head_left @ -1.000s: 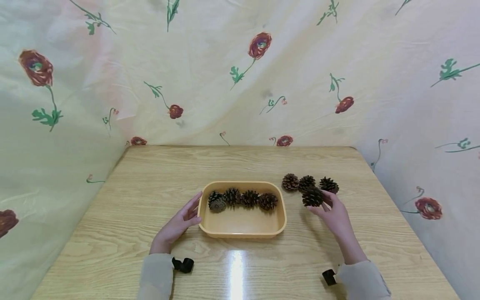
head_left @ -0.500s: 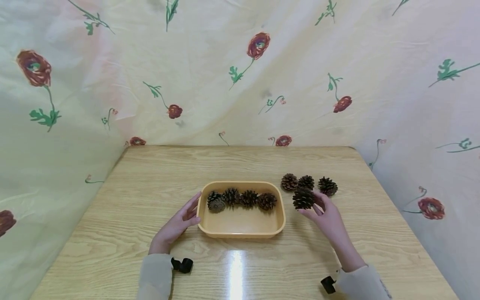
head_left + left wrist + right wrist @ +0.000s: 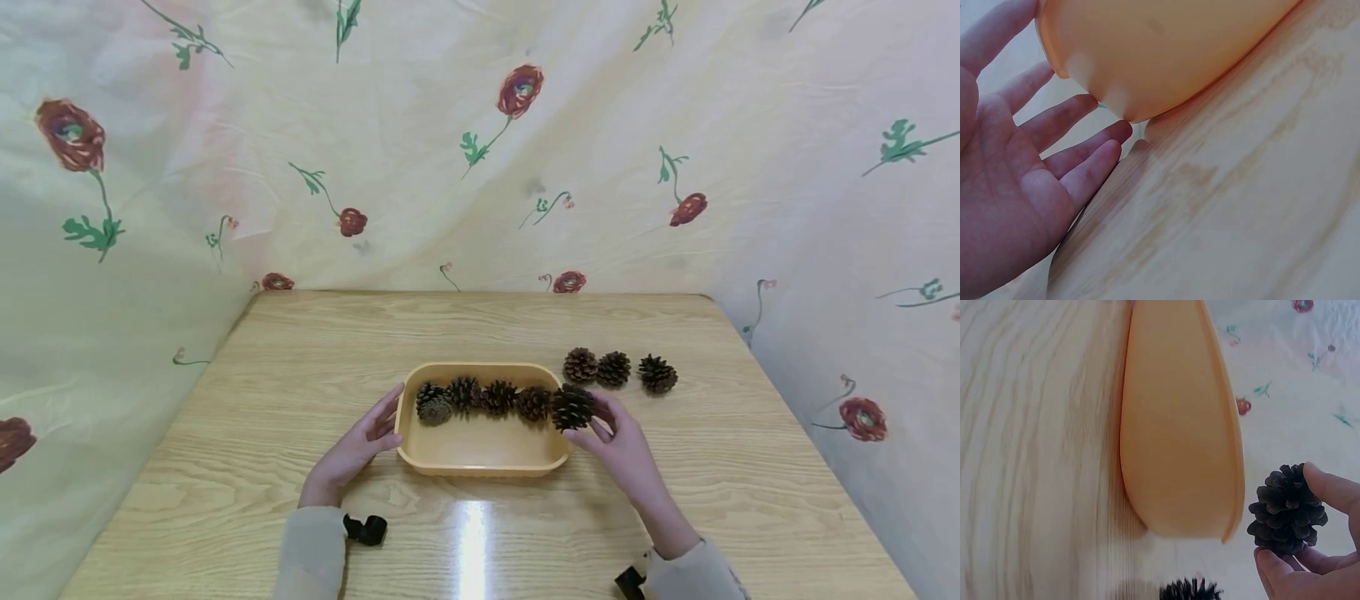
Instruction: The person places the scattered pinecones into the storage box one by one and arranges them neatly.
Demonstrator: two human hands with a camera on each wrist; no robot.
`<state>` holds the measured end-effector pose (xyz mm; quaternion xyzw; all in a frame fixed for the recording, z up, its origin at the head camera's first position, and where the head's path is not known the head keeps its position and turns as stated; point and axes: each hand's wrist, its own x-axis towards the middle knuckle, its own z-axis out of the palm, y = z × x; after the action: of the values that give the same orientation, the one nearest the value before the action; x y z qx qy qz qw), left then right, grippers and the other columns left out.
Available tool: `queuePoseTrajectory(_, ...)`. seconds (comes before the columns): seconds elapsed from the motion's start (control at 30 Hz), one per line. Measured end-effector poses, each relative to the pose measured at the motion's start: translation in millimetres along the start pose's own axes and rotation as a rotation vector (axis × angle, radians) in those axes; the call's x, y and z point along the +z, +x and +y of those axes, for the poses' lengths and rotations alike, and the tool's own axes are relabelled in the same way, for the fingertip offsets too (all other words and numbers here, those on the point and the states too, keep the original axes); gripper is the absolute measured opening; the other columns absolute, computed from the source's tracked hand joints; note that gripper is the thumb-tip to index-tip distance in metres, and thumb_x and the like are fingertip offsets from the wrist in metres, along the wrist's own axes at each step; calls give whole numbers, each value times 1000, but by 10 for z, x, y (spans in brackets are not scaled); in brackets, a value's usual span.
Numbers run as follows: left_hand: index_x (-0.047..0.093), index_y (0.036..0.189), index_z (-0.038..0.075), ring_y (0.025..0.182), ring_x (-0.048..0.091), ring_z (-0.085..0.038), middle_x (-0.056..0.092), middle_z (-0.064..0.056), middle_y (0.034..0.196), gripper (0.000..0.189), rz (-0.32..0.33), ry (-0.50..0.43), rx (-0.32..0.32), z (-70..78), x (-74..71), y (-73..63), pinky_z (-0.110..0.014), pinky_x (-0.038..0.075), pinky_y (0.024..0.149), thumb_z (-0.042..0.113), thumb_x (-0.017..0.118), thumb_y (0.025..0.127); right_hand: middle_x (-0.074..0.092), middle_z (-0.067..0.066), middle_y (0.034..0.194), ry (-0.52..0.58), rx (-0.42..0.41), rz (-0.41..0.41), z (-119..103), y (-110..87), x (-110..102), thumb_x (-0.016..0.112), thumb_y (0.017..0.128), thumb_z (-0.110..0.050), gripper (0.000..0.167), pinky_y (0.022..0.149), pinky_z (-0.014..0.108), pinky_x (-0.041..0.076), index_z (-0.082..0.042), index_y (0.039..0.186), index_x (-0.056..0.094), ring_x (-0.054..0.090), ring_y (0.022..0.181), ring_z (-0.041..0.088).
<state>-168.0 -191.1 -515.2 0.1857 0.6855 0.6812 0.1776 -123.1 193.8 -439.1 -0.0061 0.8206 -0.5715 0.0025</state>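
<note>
My right hand point(image 3: 618, 437) pinches a dark pine cone point(image 3: 572, 407) between thumb and fingers, raised at the right rim of a yellow-orange rectangular bin point(image 3: 480, 467). The right wrist view shows this pine cone point(image 3: 1287, 511) held clear of the bin's outer wall point(image 3: 1175, 425). Several pine cones point(image 3: 498, 398) sit in a row along the bin's far side. At the bin's left end, my left hand point(image 3: 352, 450) rests its fairly straight fingers and thumb against the rim. In the left wrist view, the fingers point(image 3: 1060, 122) spread beside the bin's wall point(image 3: 1166, 56).
Three more pine cones lie on the wooden table point(image 3: 300, 358) to the right of the bin: a brown one point(image 3: 581, 365), a darker one point(image 3: 614, 369) beside it, and one farther right point(image 3: 657, 374). A flower-patterned cloth point(image 3: 420, 167) hangs behind and at both sides.
My right hand has carried the held pine cone leftward, from near the loose pine cones to the bin's right rim. My left hand and the bin have stayed in place.
</note>
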Motion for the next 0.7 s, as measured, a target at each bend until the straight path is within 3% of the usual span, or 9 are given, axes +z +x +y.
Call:
queuePoseTrajectory(0.2,8,158,20,147,16,-44,6,-17,163,78,0,-2,5,-9,1,-4,-54,16,119,5,54,97,43,22,145,56,-12,-55,-45,3,185,75,82,-8,72,112,34,35,2,143,38,41,137,36)
queuePoseTrajectory(0.4,8,158,21,147,16,-44,6,-18,163,78,-2,-2,7,-21,-2,-3,-54,16,119,6,55,97,48,21,141,9,-25,-97,-68,39,365,78,79,-12,74,110,34,38,1,141,41,44,134,36)
queuePoseTrajectory(0.7,9,157,22,147,16,-44,6,-18,163,77,0,14,10,-17,-7,7,-56,16,119,6,55,97,53,22,135,-60,-114,-132,-137,104,696,80,76,-10,69,105,40,46,-1,137,48,51,126,39)
